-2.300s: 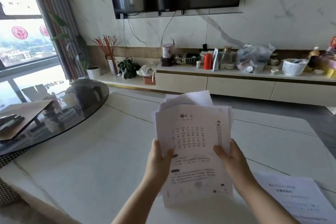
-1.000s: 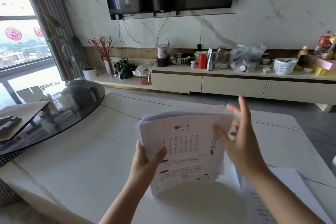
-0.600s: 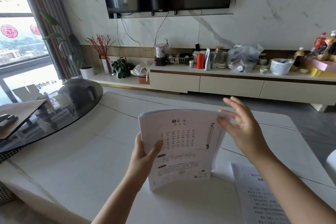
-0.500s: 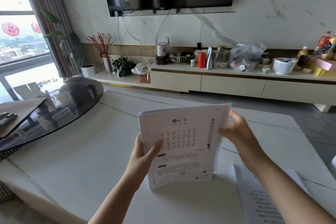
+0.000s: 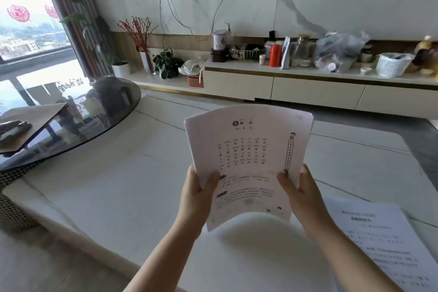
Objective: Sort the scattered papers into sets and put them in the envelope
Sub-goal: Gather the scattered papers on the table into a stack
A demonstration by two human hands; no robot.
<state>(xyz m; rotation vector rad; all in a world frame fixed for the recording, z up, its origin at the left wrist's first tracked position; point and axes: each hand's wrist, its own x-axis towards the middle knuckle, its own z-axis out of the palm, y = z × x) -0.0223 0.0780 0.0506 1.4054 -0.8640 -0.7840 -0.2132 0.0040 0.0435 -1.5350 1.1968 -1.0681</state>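
I hold the papers (image 5: pixel 246 161), a squared white stack bowed outward, upright above the pale bench (image 5: pixel 113 185), my left hand (image 5: pixel 196 199) and right hand (image 5: pixel 301 193) pinching its lower edges, thumbs on the printed top page whose writing is too blurred to read.

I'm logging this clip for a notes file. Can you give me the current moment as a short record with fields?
held: stack of papers, upright, printed side toward the camera
left hand: grip on the stack's lower left edge
right hand: grip on the stack's lower right edge
also on table: loose printed sheet, flat, at right
envelope: not clearly identifiable
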